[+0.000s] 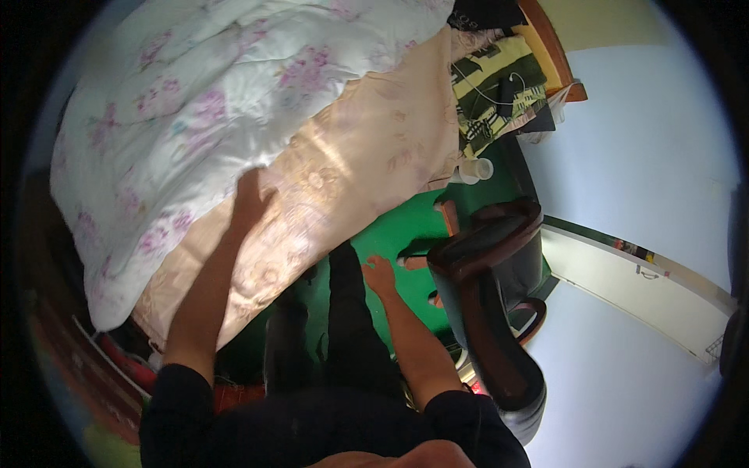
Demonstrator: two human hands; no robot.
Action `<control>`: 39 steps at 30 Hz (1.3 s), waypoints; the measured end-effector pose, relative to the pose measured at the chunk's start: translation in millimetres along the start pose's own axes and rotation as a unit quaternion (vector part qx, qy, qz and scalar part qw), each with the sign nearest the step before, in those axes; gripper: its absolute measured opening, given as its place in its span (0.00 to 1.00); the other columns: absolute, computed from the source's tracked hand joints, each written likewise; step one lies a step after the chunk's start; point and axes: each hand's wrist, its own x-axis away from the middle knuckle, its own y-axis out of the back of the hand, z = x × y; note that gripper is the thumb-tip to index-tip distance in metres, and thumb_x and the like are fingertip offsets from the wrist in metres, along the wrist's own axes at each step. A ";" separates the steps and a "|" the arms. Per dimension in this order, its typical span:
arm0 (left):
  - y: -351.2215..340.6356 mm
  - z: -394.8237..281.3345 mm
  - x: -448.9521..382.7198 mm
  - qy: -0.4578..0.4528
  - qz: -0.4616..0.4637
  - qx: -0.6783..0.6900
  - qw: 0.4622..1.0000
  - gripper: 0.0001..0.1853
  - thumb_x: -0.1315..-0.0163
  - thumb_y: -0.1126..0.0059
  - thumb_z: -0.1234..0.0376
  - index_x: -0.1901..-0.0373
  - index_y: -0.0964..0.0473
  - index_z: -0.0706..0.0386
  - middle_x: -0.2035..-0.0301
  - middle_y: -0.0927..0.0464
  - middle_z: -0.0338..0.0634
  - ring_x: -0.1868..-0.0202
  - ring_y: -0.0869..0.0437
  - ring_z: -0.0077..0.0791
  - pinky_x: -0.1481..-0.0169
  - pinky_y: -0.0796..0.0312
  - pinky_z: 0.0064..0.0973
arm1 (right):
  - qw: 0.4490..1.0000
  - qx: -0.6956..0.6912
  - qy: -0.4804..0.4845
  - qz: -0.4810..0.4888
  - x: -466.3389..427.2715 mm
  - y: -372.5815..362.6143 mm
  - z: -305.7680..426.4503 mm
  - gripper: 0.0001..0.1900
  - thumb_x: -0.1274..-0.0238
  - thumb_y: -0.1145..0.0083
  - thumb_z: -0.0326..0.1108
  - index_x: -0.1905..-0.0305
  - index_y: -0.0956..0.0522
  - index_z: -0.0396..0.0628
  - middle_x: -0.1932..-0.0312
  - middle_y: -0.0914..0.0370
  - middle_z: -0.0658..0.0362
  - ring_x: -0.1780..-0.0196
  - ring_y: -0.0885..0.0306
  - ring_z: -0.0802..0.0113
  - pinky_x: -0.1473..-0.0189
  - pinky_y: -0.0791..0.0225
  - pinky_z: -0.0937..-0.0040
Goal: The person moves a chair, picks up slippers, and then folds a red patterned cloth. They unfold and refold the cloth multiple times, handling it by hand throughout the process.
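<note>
My left hand (251,196) is at the lower edge of a white quilt (216,105) printed with pink-purple flowers. Its thumb stands apart from the fingers, and the fingertips meet the quilt's edge, where they are partly lost to view. Beneath the quilt lies a peach patterned bed sheet (374,140), bare along the near side of the bed. My right hand (380,275) hangs beside my dark trouser leg, above the green floor (404,225). Its fingers are loosely curled, a small gap showing by the thumb, and nothing is seen in it.
A dark leather armchair (491,292) with wooden arms stands close on my right. By the bed's far corner are a white cup (477,169) and a green-and-yellow patterned cloth (497,76) bearing a white cable (483,93). A wooden bed frame (553,47) edges the wall.
</note>
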 end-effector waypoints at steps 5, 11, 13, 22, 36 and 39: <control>51.0 -54.2 277.4 0.148 0.113 0.089 0.979 0.35 0.35 0.28 0.58 0.31 0.31 0.63 0.35 0.26 0.58 0.31 0.29 0.58 0.25 0.37 0.49 | 0.988 0.102 0.113 0.017 91.0 11.0 -70.7 0.20 0.35 0.35 0.47 0.49 0.14 0.41 0.49 0.15 0.43 0.45 0.18 0.38 0.43 0.24 0.45; 115.8 -75.3 524.8 0.431 0.206 0.188 0.858 0.33 0.37 0.27 0.56 0.36 0.29 0.61 0.43 0.20 0.63 0.39 0.18 0.61 0.37 0.25 0.51 | 0.811 0.484 0.321 0.067 133.3 31.8 -145.4 0.14 0.36 0.37 0.44 0.64 0.19 0.42 0.57 0.16 0.46 0.55 0.18 0.41 0.54 0.26 0.40; 139.7 -88.4 557.3 0.437 0.137 0.154 0.875 0.33 0.36 0.30 0.54 0.36 0.29 0.61 0.43 0.19 0.62 0.38 0.18 0.60 0.36 0.25 0.49 | 0.754 0.539 0.370 0.063 131.6 37.2 -121.5 0.12 0.34 0.38 0.42 0.59 0.15 0.44 0.53 0.14 0.46 0.51 0.16 0.44 0.53 0.23 0.46; 95.5 -228.6 701.9 0.571 -0.025 0.196 0.797 0.30 0.36 0.34 0.54 0.37 0.26 0.63 0.46 0.16 0.61 0.42 0.14 0.56 0.37 0.23 0.47 | 0.932 0.075 0.326 0.142 179.2 30.2 23.2 0.15 0.31 0.33 0.40 0.50 0.14 0.41 0.61 0.14 0.57 0.63 0.17 0.68 0.62 0.24 0.68; -1.9 -429.4 898.2 0.645 -0.156 0.245 0.706 0.29 0.37 0.29 0.53 0.42 0.23 0.61 0.48 0.15 0.60 0.42 0.14 0.56 0.37 0.22 0.45 | 0.916 0.184 0.153 0.322 270.0 13.3 -67.0 0.09 0.26 0.37 0.36 0.49 0.18 0.46 0.66 0.17 0.62 0.71 0.19 0.72 0.76 0.31 0.75; -32.2 -449.2 928.5 0.639 -0.198 0.266 0.694 0.28 0.35 0.29 0.52 0.43 0.23 0.61 0.49 0.15 0.60 0.42 0.14 0.56 0.37 0.22 0.45 | 0.905 0.212 0.186 0.319 293.0 7.2 -64.6 0.09 0.26 0.37 0.37 0.48 0.17 0.47 0.63 0.16 0.61 0.69 0.17 0.71 0.73 0.28 0.74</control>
